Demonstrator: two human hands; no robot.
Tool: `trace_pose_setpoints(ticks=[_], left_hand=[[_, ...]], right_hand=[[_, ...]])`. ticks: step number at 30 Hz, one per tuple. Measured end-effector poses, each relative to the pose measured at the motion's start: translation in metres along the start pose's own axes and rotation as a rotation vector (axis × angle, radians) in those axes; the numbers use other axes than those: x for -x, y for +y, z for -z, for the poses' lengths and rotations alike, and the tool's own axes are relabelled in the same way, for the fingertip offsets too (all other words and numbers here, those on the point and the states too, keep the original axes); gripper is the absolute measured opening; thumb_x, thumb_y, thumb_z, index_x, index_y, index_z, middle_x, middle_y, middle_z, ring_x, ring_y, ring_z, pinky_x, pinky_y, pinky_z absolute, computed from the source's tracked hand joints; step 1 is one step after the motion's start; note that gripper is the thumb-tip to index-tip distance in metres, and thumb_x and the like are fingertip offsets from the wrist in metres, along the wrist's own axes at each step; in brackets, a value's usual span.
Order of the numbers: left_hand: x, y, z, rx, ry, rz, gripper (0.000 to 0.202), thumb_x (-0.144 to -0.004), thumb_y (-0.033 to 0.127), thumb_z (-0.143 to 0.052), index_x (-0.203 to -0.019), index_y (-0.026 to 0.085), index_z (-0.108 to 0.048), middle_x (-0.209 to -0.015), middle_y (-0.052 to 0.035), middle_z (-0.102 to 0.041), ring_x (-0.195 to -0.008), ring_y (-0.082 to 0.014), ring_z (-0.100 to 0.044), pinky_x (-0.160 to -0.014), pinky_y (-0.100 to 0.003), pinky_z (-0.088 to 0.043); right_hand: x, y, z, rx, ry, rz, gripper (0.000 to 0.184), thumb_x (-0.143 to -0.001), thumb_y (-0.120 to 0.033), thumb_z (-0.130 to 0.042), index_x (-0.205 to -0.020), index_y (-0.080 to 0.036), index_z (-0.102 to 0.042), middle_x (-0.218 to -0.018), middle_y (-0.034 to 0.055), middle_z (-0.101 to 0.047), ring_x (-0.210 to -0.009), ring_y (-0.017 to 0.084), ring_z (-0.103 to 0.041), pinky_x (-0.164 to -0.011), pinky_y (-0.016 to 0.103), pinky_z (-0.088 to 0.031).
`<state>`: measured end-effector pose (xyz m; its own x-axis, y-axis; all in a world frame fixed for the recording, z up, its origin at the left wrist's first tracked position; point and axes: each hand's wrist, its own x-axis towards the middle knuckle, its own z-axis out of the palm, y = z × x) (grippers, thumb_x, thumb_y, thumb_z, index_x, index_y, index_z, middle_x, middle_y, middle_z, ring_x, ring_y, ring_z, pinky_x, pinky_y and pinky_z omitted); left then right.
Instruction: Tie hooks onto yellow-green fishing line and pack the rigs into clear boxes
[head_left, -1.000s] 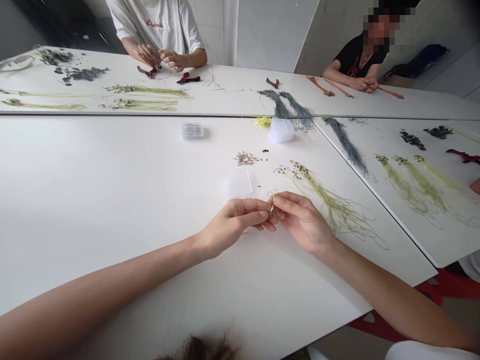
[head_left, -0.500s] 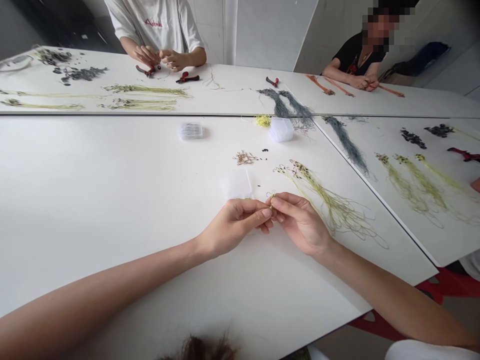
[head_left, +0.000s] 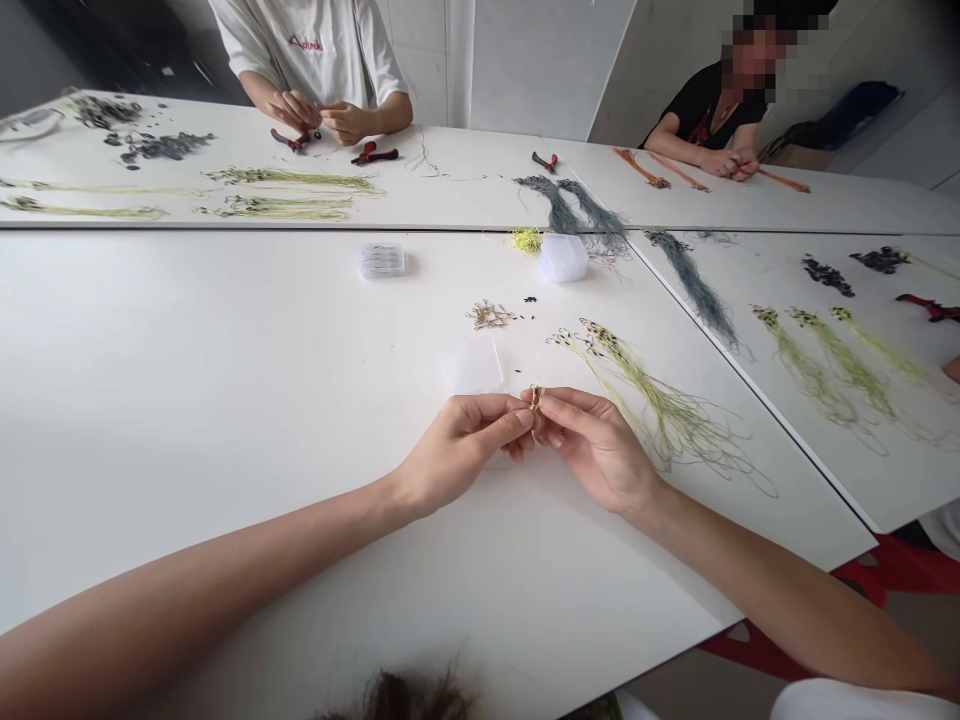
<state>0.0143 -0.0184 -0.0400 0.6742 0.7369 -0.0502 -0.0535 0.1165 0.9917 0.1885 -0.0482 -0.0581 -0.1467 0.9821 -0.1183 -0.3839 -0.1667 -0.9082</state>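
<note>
Fingertips of my left hand and my right hand meet over the table. Both pinch a thin yellow-green cord, which forms small loops around a dark bit between them. Much of the cord is hidden by my fingers. Just beyond my hands lies a clear plastic box. Farther back is a small pile of gold-coloured wire hooks, with tiny black pieces beside it. To the right of my hands a bundle of yellow-green cords with dark-tipped ends is spread out.
Another clear box and a whitish box stand toward the table seam, near yellow scraps. Grey cord bundles lie rightward. Across the table two people work, with red-handled pliers near one and orange cords near the other.
My pinched fingertips have shifted slightly left with the cord, and its loops now show more between them. The person across in white has brought their hands slightly closer in.
</note>
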Motion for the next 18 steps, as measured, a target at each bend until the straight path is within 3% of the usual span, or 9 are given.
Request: trace_pose_setpoints(ticks=[8,15,18], left_hand=[[-0.0001,-0.0003,0.0011,-0.042,-0.006,0.031,0.029,-0.094,0.031,-0.051,-0.074,0.013,-0.063,-0.074,-0.0015,-0.057,-0.073,-0.0126,-0.052,-0.074,-0.028,-0.044],[0.0003,-0.0004,0.0013,-0.034,-0.016,0.072,0.023,-0.092,0.032,-0.054,-0.091,0.013,-0.067,-0.086,-0.0055,-0.064,-0.079,-0.0141,-0.056,-0.077,-0.028,-0.047],[0.0005,0.0007,0.0033,-0.056,-0.019,0.112,0.022,-0.089,0.032,-0.057,-0.095,0.014,-0.068,-0.089,-0.0062,-0.065,-0.082,-0.0155,-0.058,-0.08,-0.03,-0.047]], right_hand=[[-0.0014,0.0043,0.0034,0.001,0.044,-0.025,0.006,-0.078,-0.027,-0.073,-0.08,-0.022,-0.074,-0.076,-0.0002,-0.063,-0.062,0.01,-0.042,-0.065,0.029,-0.039],[-0.0002,0.0007,0.0024,-0.001,0.036,-0.015,0.008,-0.081,-0.029,-0.069,-0.081,-0.021,-0.071,-0.062,-0.0027,-0.05,-0.062,0.012,-0.044,-0.067,0.03,-0.041],[-0.0005,-0.0034,0.004,-0.002,0.055,0.014,0.006,-0.082,-0.027,-0.068,-0.082,-0.021,-0.069,-0.074,-0.0006,-0.058,-0.062,0.01,-0.045,-0.068,0.029,-0.042]])
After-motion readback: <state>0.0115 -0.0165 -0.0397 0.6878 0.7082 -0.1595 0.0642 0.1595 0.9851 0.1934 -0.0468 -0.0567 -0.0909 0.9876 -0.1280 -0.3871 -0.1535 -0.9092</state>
